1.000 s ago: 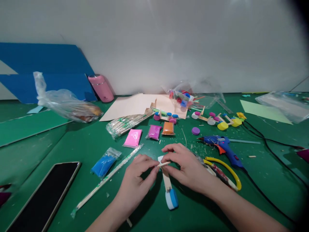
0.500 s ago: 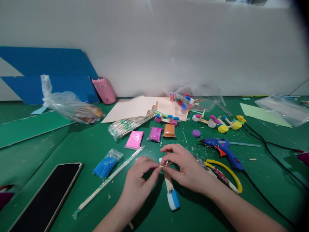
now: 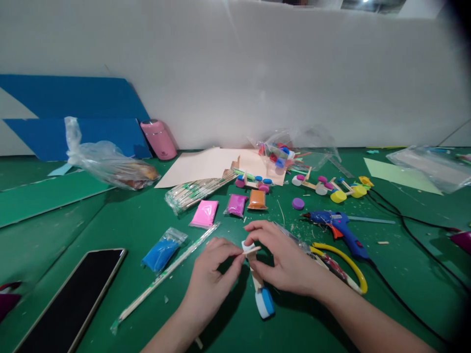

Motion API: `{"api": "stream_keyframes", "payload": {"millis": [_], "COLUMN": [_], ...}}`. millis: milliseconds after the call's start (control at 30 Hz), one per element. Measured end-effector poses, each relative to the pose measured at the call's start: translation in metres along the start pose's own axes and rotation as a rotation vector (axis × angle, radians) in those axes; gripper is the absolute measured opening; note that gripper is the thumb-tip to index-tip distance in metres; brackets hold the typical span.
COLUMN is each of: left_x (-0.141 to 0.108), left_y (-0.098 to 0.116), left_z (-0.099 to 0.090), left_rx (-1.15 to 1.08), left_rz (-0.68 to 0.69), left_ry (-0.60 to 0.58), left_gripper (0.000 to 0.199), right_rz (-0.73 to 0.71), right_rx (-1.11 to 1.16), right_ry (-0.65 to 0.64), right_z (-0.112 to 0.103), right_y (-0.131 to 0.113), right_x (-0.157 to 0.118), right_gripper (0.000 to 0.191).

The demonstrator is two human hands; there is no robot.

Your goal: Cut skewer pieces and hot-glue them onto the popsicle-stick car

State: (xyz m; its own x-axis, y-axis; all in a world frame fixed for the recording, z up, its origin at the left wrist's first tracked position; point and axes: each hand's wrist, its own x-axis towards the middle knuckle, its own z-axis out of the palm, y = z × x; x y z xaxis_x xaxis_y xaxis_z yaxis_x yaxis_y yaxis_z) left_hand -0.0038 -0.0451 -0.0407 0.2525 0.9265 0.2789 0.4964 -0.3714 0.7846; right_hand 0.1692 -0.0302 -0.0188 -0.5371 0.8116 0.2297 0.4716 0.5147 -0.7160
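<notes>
My left hand (image 3: 217,269) is closed in a pinch on one end of a short wooden stick piece (image 3: 253,250). Over its other end, my right hand (image 3: 277,255) is open, with thumb and fingers spread apart around the piece. Beneath both hands lies a flat wooden craft stick (image 3: 256,280). At its near end are a white and a blue bottle cap (image 3: 265,303); another white cap (image 3: 247,246) shows at the far end, partly hidden by my fingers.
A blue glue gun (image 3: 340,226) with a black cord lies right, near yellow-handled pliers (image 3: 355,267). Small cap-wheeled models (image 3: 253,182) stand behind clay packets (image 3: 237,205). Wrapped chopsticks (image 3: 165,274), a blue packet (image 3: 164,249) and a phone (image 3: 73,299) lie left.
My right thumb and fingers have parted from the stick piece, which stays in my left hand's pinch. The view has shifted slightly.
</notes>
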Motion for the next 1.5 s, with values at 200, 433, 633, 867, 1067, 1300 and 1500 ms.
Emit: {"api": "stream_keyframes", "payload": {"millis": [200,433,633,867,1067,1300,1500], "left_x": [0.001,-0.001,-0.001,0.0,0.003,0.006,0.007], "left_y": [0.002,0.003,0.002,0.01,0.012,0.009,0.004], "left_z": [0.0,0.0,0.004,0.007,0.01,0.008,0.007], "left_rx": [0.01,0.045,0.031,-0.01,-0.004,0.05,0.115], "left_rz": [0.005,0.003,0.009,-0.032,-0.031,0.031,0.141], "left_ry": [0.013,0.035,0.049,-0.002,-0.019,-0.037,-0.033], "left_gripper": [0.009,0.009,0.013,0.016,0.013,0.015,0.014], "right_rz": [-0.011,0.004,0.033,0.062,0.052,0.042,0.034], "right_rx": [-0.017,0.044,0.056,0.031,0.006,-0.007,-0.003], "right_ry": [0.01,0.099,0.159,0.162,0.159,0.13,0.098], "right_z": [0.001,0.004,0.01,0.009,0.007,0.004,0.001], "right_y": [0.001,0.006,0.014,0.011,0.009,0.009,0.009], "right_x": [0.003,-0.004,-0.012,-0.013,-0.015,-0.013,-0.009], "right_gripper": [0.016,0.032,0.032,0.02,0.015,0.013,0.016]}}
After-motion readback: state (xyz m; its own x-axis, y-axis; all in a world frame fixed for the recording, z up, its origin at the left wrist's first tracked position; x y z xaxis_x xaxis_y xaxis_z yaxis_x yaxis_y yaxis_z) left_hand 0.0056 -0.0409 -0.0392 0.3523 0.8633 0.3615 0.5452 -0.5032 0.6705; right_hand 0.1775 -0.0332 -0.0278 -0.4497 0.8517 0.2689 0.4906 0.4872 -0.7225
